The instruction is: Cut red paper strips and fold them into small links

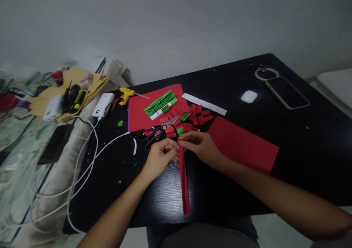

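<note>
Both hands pinch the far end of a long narrow red paper strip (184, 183) that runs toward me across the black table (302, 138). My left hand (161, 157) grips it from the left, fingers closed. From the right, my right hand (199, 145) holds the same end with thumb and fingertips pressed together. Just beyond the hands lie black-handled scissors (156, 132) and a pile of small folded red pieces (196, 116) with some green ones.
A red sheet (243, 143) lies right of my hands, another red sheet (141, 110) with green strips (161, 103) behind. A yellow glue gun (125, 94), white power bank (103, 105) with cables, white paper strip (205, 104), earbud case (249, 96) and phone (287, 92) sit further off.
</note>
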Motion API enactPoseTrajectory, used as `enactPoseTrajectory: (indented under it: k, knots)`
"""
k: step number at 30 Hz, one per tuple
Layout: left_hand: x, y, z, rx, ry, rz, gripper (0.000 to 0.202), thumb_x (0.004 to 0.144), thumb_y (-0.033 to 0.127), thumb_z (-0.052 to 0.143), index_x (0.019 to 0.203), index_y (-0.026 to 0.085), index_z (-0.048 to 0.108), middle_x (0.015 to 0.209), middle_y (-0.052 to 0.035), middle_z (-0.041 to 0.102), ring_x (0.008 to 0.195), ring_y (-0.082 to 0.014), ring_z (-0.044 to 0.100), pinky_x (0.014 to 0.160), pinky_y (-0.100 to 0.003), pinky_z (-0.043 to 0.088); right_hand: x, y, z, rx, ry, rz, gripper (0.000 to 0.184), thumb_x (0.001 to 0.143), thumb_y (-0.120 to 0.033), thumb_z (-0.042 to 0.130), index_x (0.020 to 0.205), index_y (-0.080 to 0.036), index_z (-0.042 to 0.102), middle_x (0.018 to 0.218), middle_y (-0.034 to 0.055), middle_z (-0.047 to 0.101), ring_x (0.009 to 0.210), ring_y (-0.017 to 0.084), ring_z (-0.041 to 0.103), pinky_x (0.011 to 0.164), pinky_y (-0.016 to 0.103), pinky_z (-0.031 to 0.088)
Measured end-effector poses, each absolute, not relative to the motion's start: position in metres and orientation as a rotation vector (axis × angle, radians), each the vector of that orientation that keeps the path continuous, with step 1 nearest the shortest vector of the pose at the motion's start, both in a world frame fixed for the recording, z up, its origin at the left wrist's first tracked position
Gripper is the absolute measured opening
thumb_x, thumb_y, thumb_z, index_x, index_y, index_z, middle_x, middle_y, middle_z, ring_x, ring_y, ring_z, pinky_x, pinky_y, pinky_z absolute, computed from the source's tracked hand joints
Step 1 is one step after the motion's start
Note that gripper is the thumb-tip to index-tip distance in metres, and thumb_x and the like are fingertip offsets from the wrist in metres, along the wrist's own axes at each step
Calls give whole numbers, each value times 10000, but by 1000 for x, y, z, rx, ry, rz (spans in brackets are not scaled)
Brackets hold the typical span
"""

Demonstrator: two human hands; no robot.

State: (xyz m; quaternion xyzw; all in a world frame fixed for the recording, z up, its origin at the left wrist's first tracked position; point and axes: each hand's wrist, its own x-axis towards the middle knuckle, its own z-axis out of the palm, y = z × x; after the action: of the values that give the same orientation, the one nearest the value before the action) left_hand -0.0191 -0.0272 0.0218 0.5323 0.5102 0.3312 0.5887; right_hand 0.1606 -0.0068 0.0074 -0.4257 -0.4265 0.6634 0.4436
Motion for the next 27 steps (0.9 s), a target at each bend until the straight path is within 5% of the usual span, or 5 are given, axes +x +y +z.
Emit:
enactPoseTrajectory:
  k: [27]
  knots:
    - [-19, -26, 21, 1209, 1122, 755, 267, 905, 375, 665, 845, 115, 661, 640, -26, 669, 565, -119, 628, 591, -240, 551, 161, -7, 9, -1110, -1092, 1622, 187, 698, -315, 814, 835, -201, 762, 767, 15, 745, 676, 150, 672, 678, 303, 548]
